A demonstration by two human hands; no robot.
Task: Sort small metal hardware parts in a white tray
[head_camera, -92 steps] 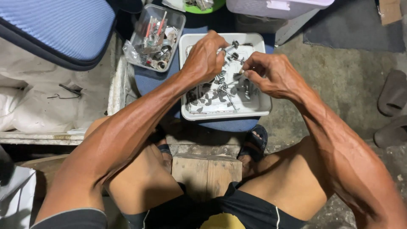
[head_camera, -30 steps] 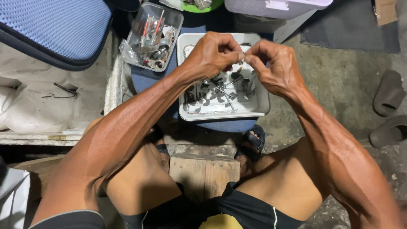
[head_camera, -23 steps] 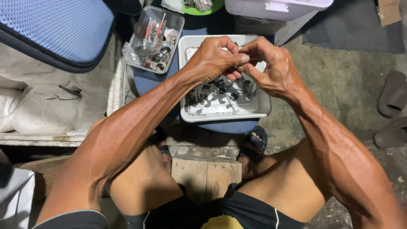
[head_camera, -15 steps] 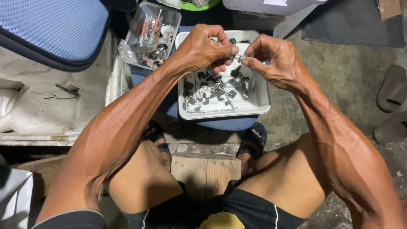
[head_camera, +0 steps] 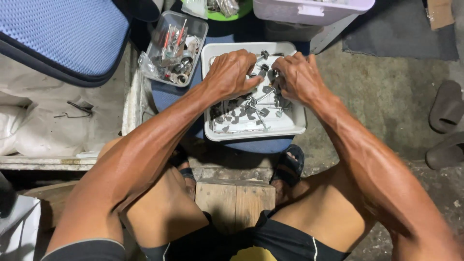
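A white rectangular tray [head_camera: 251, 134] sits on a blue round seat [head_camera: 169, 94] between my knees. It holds several small metal bolts and dark fittings [head_camera: 251, 104]. My left hand [head_camera: 231, 73] is lowered into the tray's far left part, fingers curled down over the bolts. Beside it, my right hand [head_camera: 300, 77] rests in the far right part with its knuckles up and its fingertips buried among the parts. Both sets of fingertips are hidden, so I cannot tell whether either one grips a piece.
A clear plastic tub [head_camera: 176, 46] of red-handled tools and metal rings stands left of the tray. Behind are a pale lidded box [head_camera: 309, 9] and a green dish [head_camera: 227, 12]. A blue mesh cushion [head_camera: 58, 34] lies left, a wooden block [head_camera: 235, 198] under me, grey slippers [head_camera: 447, 106] right.
Half a second ago both hands pinched a small metal piece between them above the tray. They have since dropped down into the tray, among the parts.
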